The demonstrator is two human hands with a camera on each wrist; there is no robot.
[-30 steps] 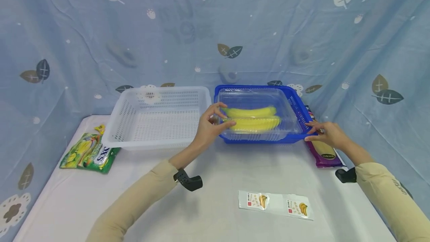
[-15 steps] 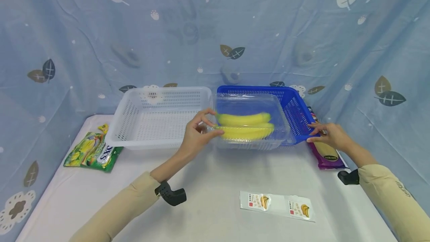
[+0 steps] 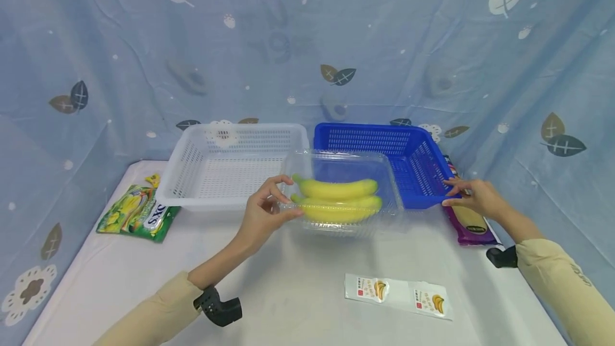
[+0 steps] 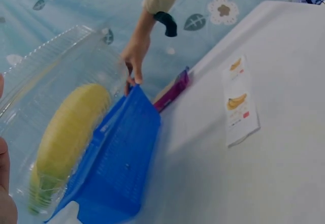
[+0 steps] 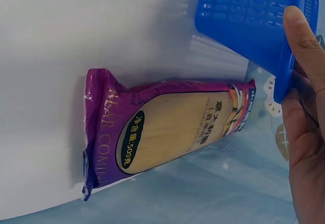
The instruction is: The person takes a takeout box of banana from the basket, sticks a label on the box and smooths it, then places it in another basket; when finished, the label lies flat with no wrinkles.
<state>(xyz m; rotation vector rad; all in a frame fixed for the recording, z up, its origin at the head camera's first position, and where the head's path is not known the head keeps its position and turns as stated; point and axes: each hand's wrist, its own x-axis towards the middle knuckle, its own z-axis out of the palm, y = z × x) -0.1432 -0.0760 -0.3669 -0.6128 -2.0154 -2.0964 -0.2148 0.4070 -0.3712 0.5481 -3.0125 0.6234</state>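
1. My left hand (image 3: 263,210) is pinching the left edge of a clear, ribbed box (image 3: 391,183).
2. The box is hovering by the blue basket (image 3: 425,167), showing two yellow, green-tipped bananas (image 3: 340,190) inside.
3. My right hand (image 3: 481,199) is gripping that basket's rim.

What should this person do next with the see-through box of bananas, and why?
Perhaps lower the clear box onto the white table, toward the banana-printed strip: the left grip pinches its left side, it appears raised above the tabletop, and the right grip holds only the blue basket.
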